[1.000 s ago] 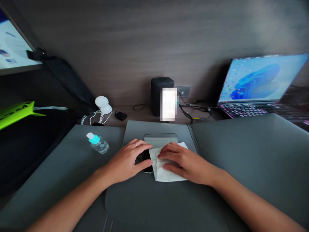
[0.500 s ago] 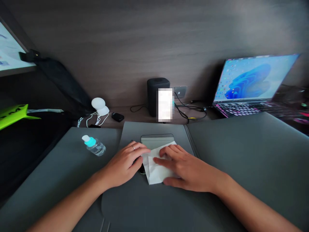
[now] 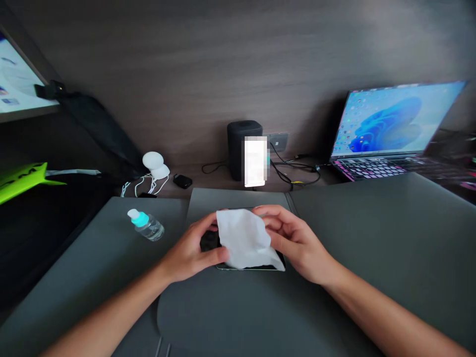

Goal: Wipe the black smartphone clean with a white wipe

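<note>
A white cloth or tissue [image 3: 243,238] is raised over a dark flat device with a thin pale rim [image 3: 278,258], which lies on the grey mat [image 3: 238,307]. My right hand [image 3: 297,240] pinches the cloth's right side between thumb and fingers. At the cloth's left edge is my left hand [image 3: 193,250], its thumb against the lower left part and its fingertips partly hidden behind the upper left corner. Something black shows between the left thumb and fingers. The cloth covers most of the device.
A small clear bottle with a turquoise collar [image 3: 149,226] lies at the left. Behind the mat are a black speaker [image 3: 236,148], a blurred-out white object [image 3: 255,161], cables, a small black item [image 3: 182,181] and a white device [image 3: 153,161]. An open laptop [image 3: 379,124] is at the back right.
The cloth has been lifted from lying flat and partly turned. My right hand has moved slightly right and changed from flat to pinching. My left hand has spread its thumb and reached the cloth's edge.
</note>
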Available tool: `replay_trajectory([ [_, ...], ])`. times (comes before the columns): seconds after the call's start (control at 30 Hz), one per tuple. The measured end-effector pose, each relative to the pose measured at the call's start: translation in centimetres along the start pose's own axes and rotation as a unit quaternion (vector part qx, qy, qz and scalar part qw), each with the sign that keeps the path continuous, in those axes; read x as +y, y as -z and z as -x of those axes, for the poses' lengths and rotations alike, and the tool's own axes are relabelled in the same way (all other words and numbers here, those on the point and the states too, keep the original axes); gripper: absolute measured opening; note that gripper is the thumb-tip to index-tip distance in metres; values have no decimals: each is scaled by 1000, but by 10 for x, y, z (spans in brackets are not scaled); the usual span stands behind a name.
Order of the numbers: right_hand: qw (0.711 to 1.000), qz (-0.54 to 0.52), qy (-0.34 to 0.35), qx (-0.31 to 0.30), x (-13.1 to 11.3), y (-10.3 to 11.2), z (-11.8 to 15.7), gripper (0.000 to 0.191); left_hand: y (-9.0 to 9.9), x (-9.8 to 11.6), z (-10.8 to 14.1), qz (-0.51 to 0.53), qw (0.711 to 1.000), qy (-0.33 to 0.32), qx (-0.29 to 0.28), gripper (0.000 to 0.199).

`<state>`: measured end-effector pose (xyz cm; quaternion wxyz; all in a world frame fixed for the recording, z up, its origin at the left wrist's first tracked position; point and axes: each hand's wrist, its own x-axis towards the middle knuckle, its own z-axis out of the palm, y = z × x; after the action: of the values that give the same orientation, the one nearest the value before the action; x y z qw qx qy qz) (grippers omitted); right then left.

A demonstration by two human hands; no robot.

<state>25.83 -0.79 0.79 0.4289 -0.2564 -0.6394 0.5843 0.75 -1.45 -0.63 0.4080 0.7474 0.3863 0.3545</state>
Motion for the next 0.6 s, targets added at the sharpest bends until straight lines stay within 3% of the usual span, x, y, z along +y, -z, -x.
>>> replay_trajectory([
  [0.13,990,-135,-27,-29,6,-10,-4,31,-17,-1,-2,125,990,47,-45,41],
  [0.27,985,-159,-58,-41,10,-12,-5,32,-26,2,3,200,976,80,-43,39],
  [0.37,989,-131,-54,-35,11,-11,-4,33,-25,2,5,183,980,81,-1,30],
  [0.5,998,-43,-18,-49,7,-11,-3,56,-22,3,4,204,974,79,57,29],
  [0.6,995,55,-58,-67,5,-12,-2,41,-21,5,3,205,972,110,43,25],
])
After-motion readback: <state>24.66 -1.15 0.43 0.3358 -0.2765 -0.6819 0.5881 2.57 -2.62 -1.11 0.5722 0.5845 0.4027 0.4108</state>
